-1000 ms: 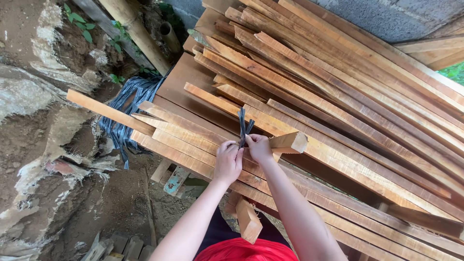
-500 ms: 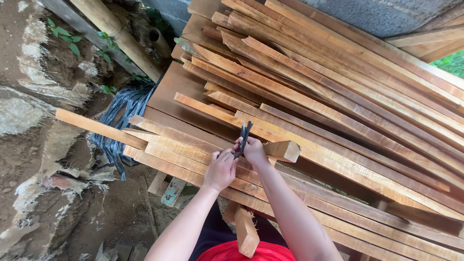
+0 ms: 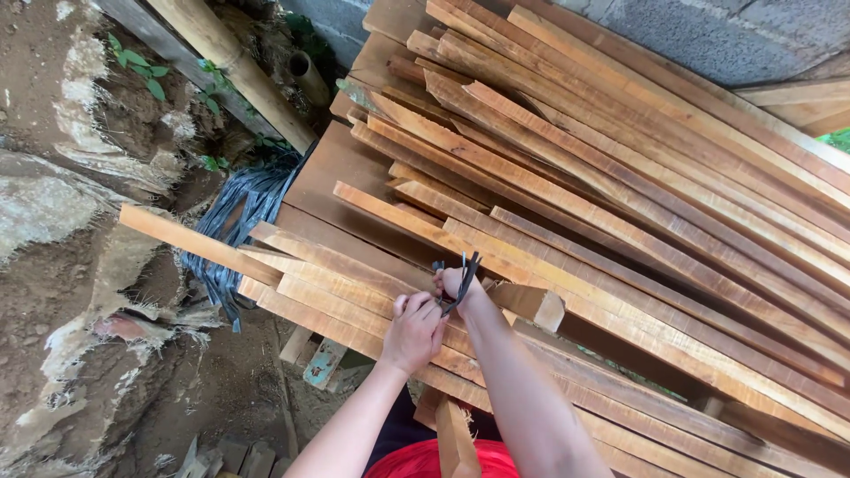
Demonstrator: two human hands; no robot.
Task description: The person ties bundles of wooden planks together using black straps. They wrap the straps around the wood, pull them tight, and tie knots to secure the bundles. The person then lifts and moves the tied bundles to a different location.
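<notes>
1. Left hand (image 3: 413,332), lower centre of frame: fingers curled into a loose fist, knuckles up, resting on the slats. It grips the lower end of the dark strap (image 3: 453,285); exact pinch is hidden under the fingers.
2. Right hand (image 3: 456,283), just above and right of the left hand, touching it: fingers closed around the same strap.
3. Dark strap: thin, black, several strands. Free ends stick up out of the right hand, fanning toward the upper right. The rest runs down between the two hands, at centre frame.
4. Slats (image 3: 354,292) directly under both hands: long pale wooden strips, running from left to lower right of frame.
5. Short wood block (image 3: 531,305) just right of the right hand, lying on the slats.
6. Big stack of boards (image 3: 637,177) fills the upper right, laid diagonally.
7. Black plastic sheet (image 3: 239,230), crumpled, left of the stack, on the ground.
8. Log (image 3: 235,66) in the upper left, beside green weeds and bare soil.
9. Red garment (image 3: 434,460) at the bottom edge, between the forearms.
</notes>
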